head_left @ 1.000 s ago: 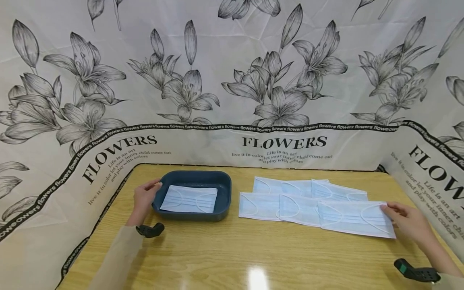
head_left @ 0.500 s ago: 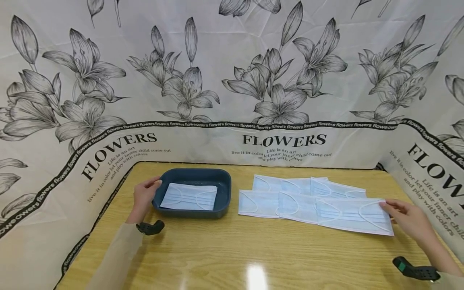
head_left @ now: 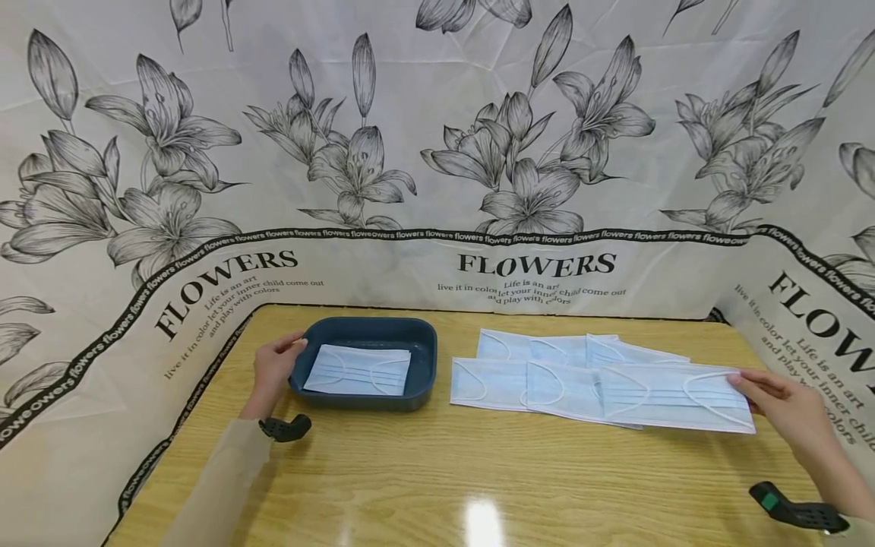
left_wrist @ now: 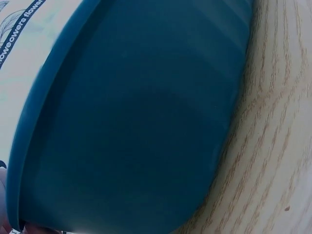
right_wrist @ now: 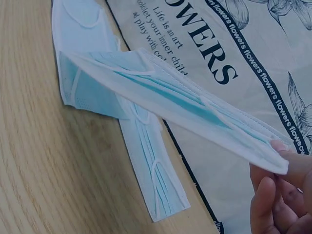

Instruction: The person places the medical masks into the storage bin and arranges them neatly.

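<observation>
On the left of the table, my left hand [head_left: 275,374] holds the rim of a dark blue plastic box [head_left: 362,402] between thumb and fingers. The box wall [left_wrist: 136,112] fills most of the left wrist view. Inside it lies a light blue face mask [head_left: 357,372]; whether others lie under it I cannot tell. Over on the right, my right hand [head_left: 786,401] pinches the right end of a pleated face mask [head_left: 673,396]. In the right wrist view this mask [right_wrist: 190,109] slants up off the table, its far end over other masks.
Several face masks overlap on the table, a front row [head_left: 488,382] and a back row [head_left: 509,346]. A curtain [head_left: 533,273] printed with flowers rises behind and beside the wooden table [head_left: 410,471].
My right hand has lifted the right end of the mask, which now hangs above the table and has shifted slightly up and right. My left hand stays on the box rim.
</observation>
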